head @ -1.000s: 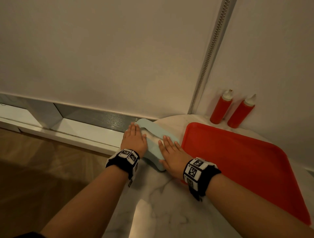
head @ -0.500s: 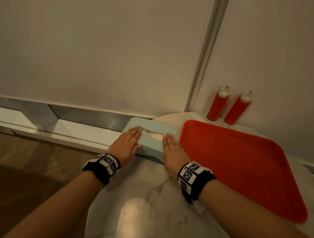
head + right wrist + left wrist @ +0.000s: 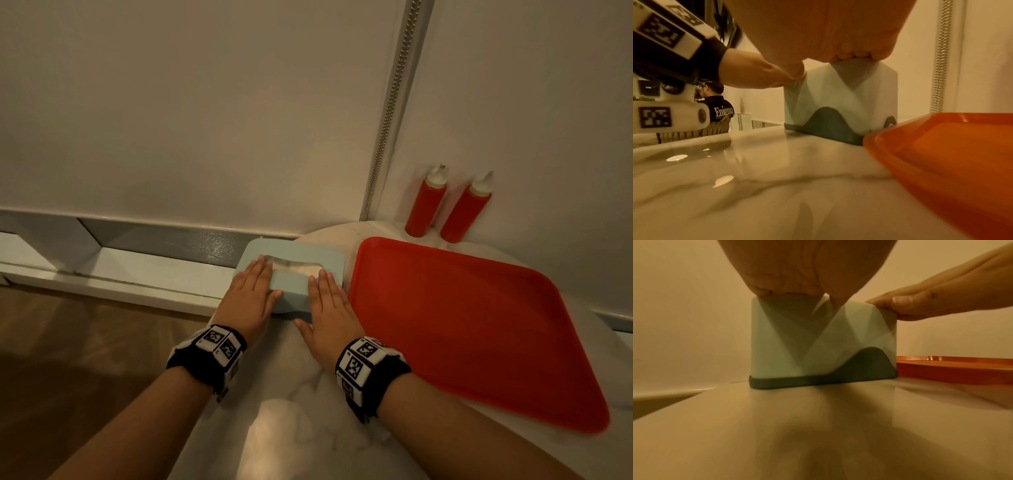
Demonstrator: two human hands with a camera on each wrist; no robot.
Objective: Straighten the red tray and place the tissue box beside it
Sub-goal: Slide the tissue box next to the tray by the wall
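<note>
The pale blue tissue box [image 3: 298, 279] stands on the marble table [image 3: 274, 428] just left of the red tray [image 3: 462, 322], with a narrow gap between them in the head view. My left hand [image 3: 251, 291] lies flat on the box's left top, thumb against the near face. Straight fingers of my right hand [image 3: 327, 301] rest on its right top. The left wrist view shows the box [image 3: 818, 345], its dark base on the table, and the tray's rim [image 3: 951, 371] to the right. In the right wrist view the tray's corner [image 3: 941, 154] hides the box's [image 3: 849, 97] lower right.
Two red squeeze bottles [image 3: 424, 205] [image 3: 466, 212] stand against the wall behind the tray. A bead chain [image 3: 390, 102] hangs down the wall. The table's left edge runs close by the box, with wooden floor [image 3: 85, 342] below. A person [image 3: 717, 104] sits far off.
The tissue box has turned from a slanted lie to square alongside the tray's left edge. Both hands moved with it and now lie flat on its top.
</note>
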